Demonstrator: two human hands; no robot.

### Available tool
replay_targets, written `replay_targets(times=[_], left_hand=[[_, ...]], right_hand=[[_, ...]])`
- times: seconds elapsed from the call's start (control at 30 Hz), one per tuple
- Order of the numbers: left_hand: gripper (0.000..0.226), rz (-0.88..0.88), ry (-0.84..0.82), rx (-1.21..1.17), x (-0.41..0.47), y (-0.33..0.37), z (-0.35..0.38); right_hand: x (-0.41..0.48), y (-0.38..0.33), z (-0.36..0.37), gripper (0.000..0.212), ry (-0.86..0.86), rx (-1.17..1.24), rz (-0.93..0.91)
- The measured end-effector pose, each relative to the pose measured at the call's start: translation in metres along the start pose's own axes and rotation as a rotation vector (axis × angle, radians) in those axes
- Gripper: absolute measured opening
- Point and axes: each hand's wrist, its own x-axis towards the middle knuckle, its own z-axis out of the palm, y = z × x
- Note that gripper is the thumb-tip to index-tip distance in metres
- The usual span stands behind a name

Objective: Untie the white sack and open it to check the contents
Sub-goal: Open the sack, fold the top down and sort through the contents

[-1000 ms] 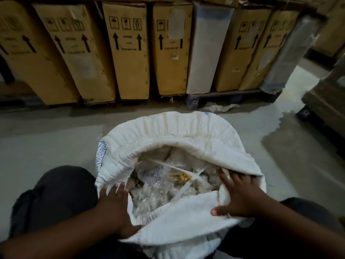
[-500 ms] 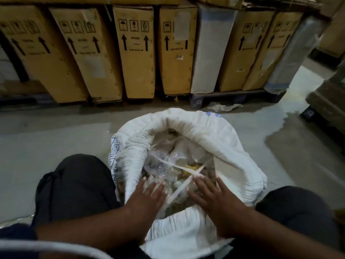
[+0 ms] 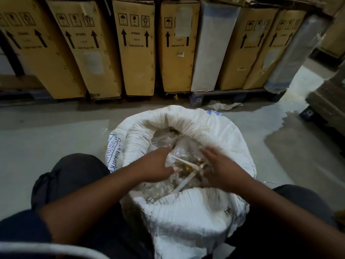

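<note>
The white sack [image 3: 186, 212] stands on the grey floor [image 3: 46, 139] between the person's knees, its mouth open and the rim rolled down into a thick wrinkled collar. Inside lie clear plastic bags [image 3: 179, 152] of small pale and yellowish pieces, crossed by flat white plastic straps [image 3: 183, 181].

Both hands reach into the mouth of the sack. The left hand [image 3: 155, 167] lies over the plastic with its fingers stretched forward and the thumb near a strap; whether it grips anything I cannot tell, since the fingertips are blurred. The right hand [image 3: 219, 168] is spread with fingers loosely apart, resting on the plastic just beside the straps, and I cannot tell if it holds any of it.

Blue writing runs down the left side of the sack; only part reads, something like "hickmark". A further blue mark [image 3: 214, 112] shows on the far rim, unreadable.

Behind the sack a row of tall cardboard boxes [image 3: 138, 53] leans on a dark pallet [image 3: 237, 94]. Each is printed in black with two upward arrows, the words "UPWARD" and "THIS WAY UP", and handling symbols: an umbrella, a glass, hands around a box. A white wrapped panel [image 3: 212, 47] stands among them. A crumpled scrap of paper [image 3: 224, 106] lies on the floor by the pallet.
</note>
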Motion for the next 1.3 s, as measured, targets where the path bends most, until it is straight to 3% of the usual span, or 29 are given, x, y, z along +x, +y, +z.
replay_targets(times=[0.07, 0.13, 0.23, 0.3, 0.47, 0.53, 0.57, 0.63, 0.7, 0.77, 0.8, 0.9, 1.0, 1.17, 1.3], left_hand=[[0.112, -0.075, 0.022, -0.012, 0.020, -0.019, -0.002], [0.131, -0.148, 0.166, 0.009, 0.037, -0.042, -0.012], [0.132, -0.220, 0.537, 0.054, 0.053, -0.062, -0.040], [0.129, -0.218, 0.657, 0.097, 0.061, -0.071, -0.050], [0.138, -0.210, 0.423, 0.222, 0.079, -0.077, -0.018], [0.135, -0.190, 0.319, 0.247, 0.081, -0.066, -0.001], [0.128, -0.166, 0.293, 0.268, 0.080, -0.058, 0.006], [0.105, -0.063, 0.348, 0.315, 0.079, -0.040, 0.016], [0.061, 0.049, 0.458, 0.288, 0.083, -0.025, 0.021], [0.030, 0.011, 0.372, 0.100, 0.091, -0.018, 0.023], [0.025, -0.051, 0.278, 0.011, 0.095, -0.017, 0.026], [0.023, -0.110, 0.159, -0.118, 0.108, -0.022, 0.040], [0.013, -0.161, 0.115, -0.189, 0.115, -0.024, 0.046], [0.019, -0.149, 0.130, -0.230, 0.120, -0.024, 0.039], [0.028, -0.117, 0.190, -0.145, 0.117, -0.025, 0.037]], right_hand=[[0.023, 0.020, -0.003, 0.102, 0.041, -0.055, 0.116], [0.043, 0.039, -0.020, 0.114, 0.151, -0.072, 0.210], [0.066, 0.051, -0.053, 0.108, 0.474, -0.101, 0.239], [0.079, 0.051, -0.062, 0.107, 0.547, -0.135, 0.216], [0.102, 0.051, -0.028, 0.132, 0.104, -0.188, 0.421], [0.106, 0.046, -0.016, 0.134, 0.018, -0.211, 0.476], [0.107, 0.039, -0.014, 0.127, 0.038, -0.227, 0.452], [0.111, 0.021, -0.011, 0.093, 0.156, -0.215, 0.257], [0.114, -0.003, -0.006, 0.050, 0.213, -0.079, -0.001], [0.116, -0.019, 0.004, 0.029, 0.097, 0.021, -0.148], [0.119, -0.020, 0.010, 0.029, 0.020, 0.025, -0.167], [0.132, -0.007, 0.020, 0.046, -0.113, -0.008, -0.157], [0.141, 0.002, 0.025, 0.032, -0.170, -0.039, -0.137], [0.142, -0.003, 0.026, 0.021, -0.053, 0.006, -0.091], [0.141, -0.010, 0.027, 0.030, 0.008, -0.011, -0.082]])
